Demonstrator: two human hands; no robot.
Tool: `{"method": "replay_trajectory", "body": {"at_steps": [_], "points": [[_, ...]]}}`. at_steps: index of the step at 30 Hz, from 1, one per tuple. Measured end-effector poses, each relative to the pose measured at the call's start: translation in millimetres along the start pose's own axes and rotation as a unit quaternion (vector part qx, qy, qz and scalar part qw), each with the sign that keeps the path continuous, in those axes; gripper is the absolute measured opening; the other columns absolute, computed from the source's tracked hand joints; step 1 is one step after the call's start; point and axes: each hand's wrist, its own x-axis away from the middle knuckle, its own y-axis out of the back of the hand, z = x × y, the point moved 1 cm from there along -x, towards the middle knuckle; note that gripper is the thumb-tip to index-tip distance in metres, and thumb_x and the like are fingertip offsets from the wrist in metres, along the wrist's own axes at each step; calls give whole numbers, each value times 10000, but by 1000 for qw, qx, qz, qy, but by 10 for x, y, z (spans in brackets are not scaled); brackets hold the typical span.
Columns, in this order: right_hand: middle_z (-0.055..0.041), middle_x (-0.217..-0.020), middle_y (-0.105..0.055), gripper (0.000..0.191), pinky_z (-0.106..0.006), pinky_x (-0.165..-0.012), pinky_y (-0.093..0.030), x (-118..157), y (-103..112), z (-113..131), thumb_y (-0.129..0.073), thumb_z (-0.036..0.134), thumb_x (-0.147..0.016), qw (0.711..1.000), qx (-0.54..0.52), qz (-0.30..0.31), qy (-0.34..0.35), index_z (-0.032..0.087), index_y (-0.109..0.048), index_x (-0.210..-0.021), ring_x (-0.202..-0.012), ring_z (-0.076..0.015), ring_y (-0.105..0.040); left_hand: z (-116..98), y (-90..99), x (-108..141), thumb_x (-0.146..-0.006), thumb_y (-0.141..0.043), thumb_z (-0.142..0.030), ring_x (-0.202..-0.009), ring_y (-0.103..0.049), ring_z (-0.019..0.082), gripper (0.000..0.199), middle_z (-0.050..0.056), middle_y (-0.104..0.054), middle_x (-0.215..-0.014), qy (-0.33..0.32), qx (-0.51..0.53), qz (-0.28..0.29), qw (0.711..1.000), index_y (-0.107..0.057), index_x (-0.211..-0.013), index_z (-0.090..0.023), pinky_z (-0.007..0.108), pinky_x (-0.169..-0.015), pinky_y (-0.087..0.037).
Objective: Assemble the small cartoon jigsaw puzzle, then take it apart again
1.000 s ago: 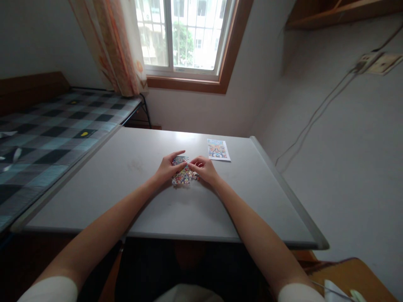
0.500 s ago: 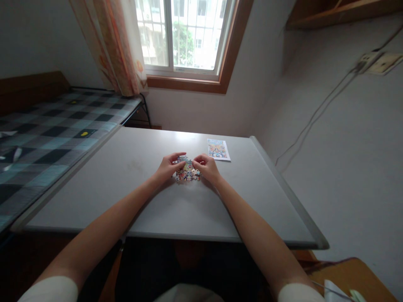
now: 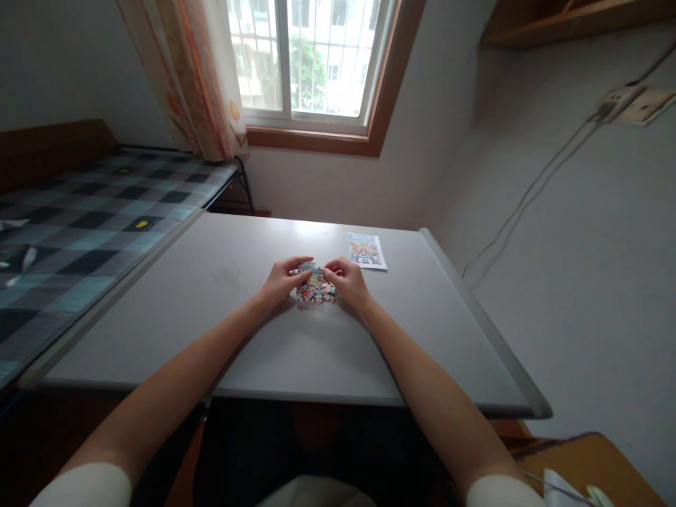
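Note:
A small patch of colourful jigsaw pieces (image 3: 317, 287) lies near the middle of the grey-white table (image 3: 253, 352). My left hand (image 3: 283, 277) is at its left side, thumb and fingers gripping the upper left edge of the puzzle. On the other side my right hand (image 3: 346, 278) has its thumb and fingertips pinched together at the upper right edge; whatever is between them is too small to make out. A printed picture card (image 3: 367, 252) rests just beyond my right hand.
A bed with a checked mattress (image 3: 105, 204) stands left of the table. Behind are a curtain (image 3: 193, 84) and a window. A wooden stool (image 3: 596, 465) with white items is at the lower right. A cable hangs down the right wall.
Both hands stay almost where they were. The lower left part of the puzzle has shifted very slightly to the right.

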Motion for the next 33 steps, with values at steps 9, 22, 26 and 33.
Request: {"method": "replay_trajectory", "body": {"at_steps": [9,22,26,33], "points": [[0,-623,-597,178,-269,-564,-449,6,-9,-11,-618,359,-679,997,0,15,-78,183,-595,-672,-577,-135,-555,38,-14,-15,-643,-795,-424,-741,-642,169,557,87,-704,-928,-13,-1,0,1000,-692,-1090,-108,285,-679,-537],[-45,-809,-678,301,-291,-689,-483,-39,18,-98,-586,467,-777,998,43,-42,-28,174,-656,-784,-709,-150,-595,-57,-25,31,-686,-739,-305,-905,-636,190,392,85,-699,-1052,-41,21,20,999,-717,-1037,-131,280,-794,-525],[-54,-812,-680,350,-287,-674,-482,-23,-6,-92,-620,517,-769,998,32,35,-28,172,-681,-763,-736,-161,-607,-52,-29,54,-697,-736,-327,-793,-642,164,425,76,-703,-993,-18,28,49,998,-701,-1070,-126,262,-714,-522],[-24,-702,-647,340,-264,-607,-459,-15,-3,-43,-655,502,-738,999,-10,22,-31,163,-640,-739,-639,-134,-570,-44,-29,56,-697,-748,-331,-710,-627,140,461,65,-704,-937,1,23,74,997,-684,-1100,-116,233,-641,-503]]}}
